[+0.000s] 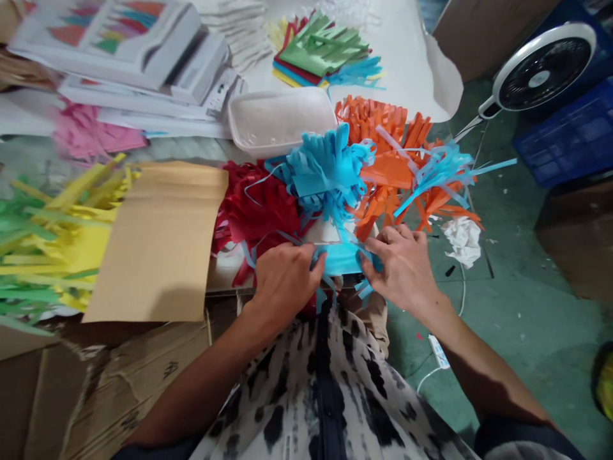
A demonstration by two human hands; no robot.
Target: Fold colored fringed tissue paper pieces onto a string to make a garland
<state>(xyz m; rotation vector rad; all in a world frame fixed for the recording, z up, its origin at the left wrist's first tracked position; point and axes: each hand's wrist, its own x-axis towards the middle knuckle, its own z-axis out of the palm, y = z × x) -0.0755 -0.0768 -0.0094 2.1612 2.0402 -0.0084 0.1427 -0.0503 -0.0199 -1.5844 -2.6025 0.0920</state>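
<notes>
A strip of blue tissue paper (341, 259) with fringed ends is stretched between my hands at the table's front edge. My left hand (290, 271) pinches its left end, thumb against the curled fingers. On the other side my right hand (398, 265) grips the right end the same way. Cut strands dangle below both hands. Just beyond lies a bunch of blue fringed paper (325, 169). Red fringed paper (258, 204) lies to its left, and orange fringed paper (387, 166) with loose blue strands (443, 172) to its right.
A brown paper sheet (158, 243) covers part of the yellow fringed paper (81, 236) at left. Behind stand a clear plastic tub (282, 118), stacked white boxes (167, 45) and a green fringed pile (325, 45). A fan (543, 67) and blue crate (565, 134) are at right.
</notes>
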